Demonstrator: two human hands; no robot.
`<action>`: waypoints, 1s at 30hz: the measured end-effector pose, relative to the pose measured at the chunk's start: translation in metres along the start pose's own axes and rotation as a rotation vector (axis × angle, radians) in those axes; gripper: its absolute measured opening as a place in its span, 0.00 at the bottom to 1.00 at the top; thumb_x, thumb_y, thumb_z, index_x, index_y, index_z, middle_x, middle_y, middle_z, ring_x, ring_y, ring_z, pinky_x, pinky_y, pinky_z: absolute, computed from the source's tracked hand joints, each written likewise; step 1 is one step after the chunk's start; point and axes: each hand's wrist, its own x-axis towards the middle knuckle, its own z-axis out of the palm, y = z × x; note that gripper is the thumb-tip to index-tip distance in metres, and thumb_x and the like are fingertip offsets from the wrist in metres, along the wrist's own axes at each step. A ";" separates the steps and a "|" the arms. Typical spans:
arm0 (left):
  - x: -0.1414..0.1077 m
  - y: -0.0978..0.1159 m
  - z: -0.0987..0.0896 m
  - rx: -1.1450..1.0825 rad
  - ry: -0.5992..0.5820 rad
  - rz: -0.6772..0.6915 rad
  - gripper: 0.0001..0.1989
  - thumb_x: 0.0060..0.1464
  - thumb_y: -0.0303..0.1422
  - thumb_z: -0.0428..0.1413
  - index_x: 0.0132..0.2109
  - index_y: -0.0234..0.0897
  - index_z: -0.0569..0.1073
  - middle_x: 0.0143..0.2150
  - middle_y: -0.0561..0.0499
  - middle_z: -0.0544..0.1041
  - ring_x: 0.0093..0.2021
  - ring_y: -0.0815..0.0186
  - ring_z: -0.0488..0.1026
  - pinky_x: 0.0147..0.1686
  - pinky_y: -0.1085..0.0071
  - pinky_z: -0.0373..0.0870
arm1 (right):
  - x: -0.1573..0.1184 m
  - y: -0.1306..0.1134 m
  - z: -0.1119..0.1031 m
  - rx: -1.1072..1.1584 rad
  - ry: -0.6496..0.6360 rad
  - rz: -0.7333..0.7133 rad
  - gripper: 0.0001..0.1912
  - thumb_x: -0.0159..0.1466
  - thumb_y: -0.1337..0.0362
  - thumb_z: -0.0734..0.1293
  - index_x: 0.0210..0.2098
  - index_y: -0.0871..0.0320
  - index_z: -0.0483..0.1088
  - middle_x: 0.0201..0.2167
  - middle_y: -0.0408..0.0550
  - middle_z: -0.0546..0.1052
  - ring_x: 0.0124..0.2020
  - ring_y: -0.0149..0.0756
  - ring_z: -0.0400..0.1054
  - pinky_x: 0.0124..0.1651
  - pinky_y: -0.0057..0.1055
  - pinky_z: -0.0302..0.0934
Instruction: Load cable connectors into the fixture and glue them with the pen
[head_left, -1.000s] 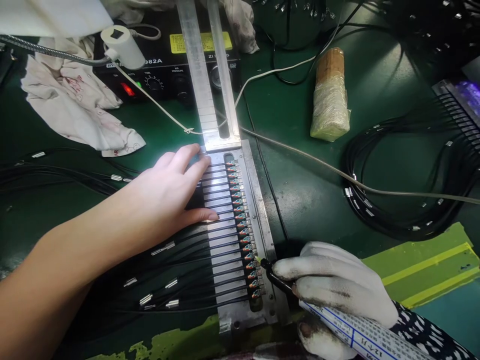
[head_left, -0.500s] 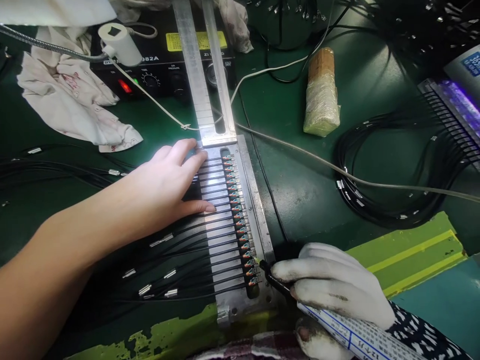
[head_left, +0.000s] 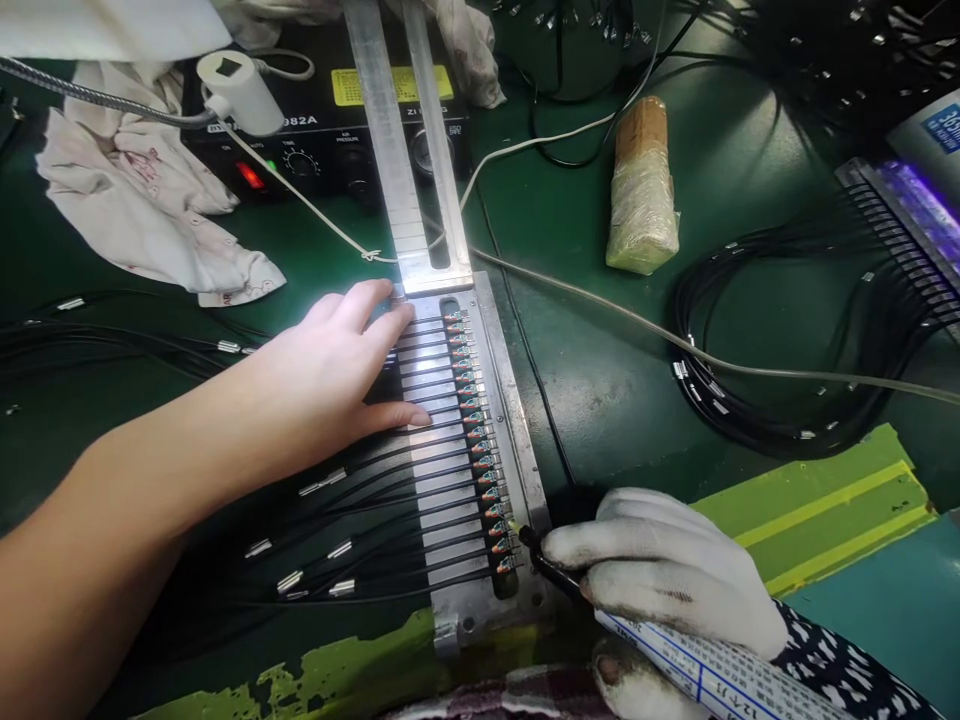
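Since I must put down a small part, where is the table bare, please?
Green tabletop is bare between the thin black wire and cable coil, below the pale hose, above the gloved right hand; another patch lies left of the wrapped block. Black cables crowd the left of the metal jig.

the left hand is covering part of the metal fixture and some black cables. the gloved right hand is hiding part of the white tube, whose rear end is running past the bottom edge. its tip is looking too small to tell if it is touching a wire end. a metal bar is blocking lettering on the black box.
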 end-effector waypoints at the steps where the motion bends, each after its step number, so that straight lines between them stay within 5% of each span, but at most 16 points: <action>1: 0.000 0.002 -0.002 0.012 -0.008 0.000 0.38 0.58 0.50 0.55 0.66 0.28 0.56 0.66 0.31 0.54 0.59 0.41 0.63 0.57 0.47 0.66 | 0.000 0.000 0.000 -0.003 0.001 0.000 0.23 0.76 0.55 0.53 0.32 0.58 0.70 0.37 0.51 0.81 0.27 0.33 0.69 0.31 0.35 0.61; 9: 0.000 0.001 0.000 0.044 0.003 0.016 0.39 0.58 0.50 0.55 0.65 0.26 0.57 0.66 0.30 0.54 0.58 0.40 0.63 0.53 0.48 0.69 | 0.000 0.001 0.000 0.005 0.008 -0.003 0.21 0.75 0.54 0.55 0.33 0.58 0.69 0.38 0.51 0.81 0.28 0.33 0.70 0.32 0.35 0.62; 14: 0.000 -0.007 0.009 0.000 0.082 0.034 0.41 0.54 0.54 0.57 0.65 0.32 0.57 0.66 0.34 0.55 0.59 0.39 0.63 0.54 0.47 0.68 | -0.001 0.002 -0.001 0.010 -0.024 0.017 0.22 0.75 0.53 0.54 0.33 0.58 0.70 0.38 0.52 0.81 0.28 0.34 0.69 0.33 0.35 0.62; 26: -0.002 0.000 0.001 0.007 0.028 -0.002 0.37 0.58 0.49 0.55 0.65 0.31 0.57 0.65 0.36 0.56 0.60 0.41 0.62 0.57 0.47 0.66 | 0.005 0.002 -0.001 -0.011 0.002 -0.021 0.22 0.75 0.54 0.54 0.32 0.59 0.70 0.38 0.52 0.81 0.28 0.34 0.71 0.32 0.35 0.63; 30: 0.000 -0.004 0.008 -0.029 0.067 -0.003 0.41 0.51 0.53 0.58 0.65 0.36 0.58 0.65 0.38 0.57 0.60 0.40 0.62 0.57 0.47 0.66 | 0.001 0.002 -0.001 -0.026 0.049 -0.042 0.19 0.77 0.60 0.54 0.32 0.56 0.66 0.37 0.46 0.82 0.24 0.32 0.69 0.28 0.34 0.60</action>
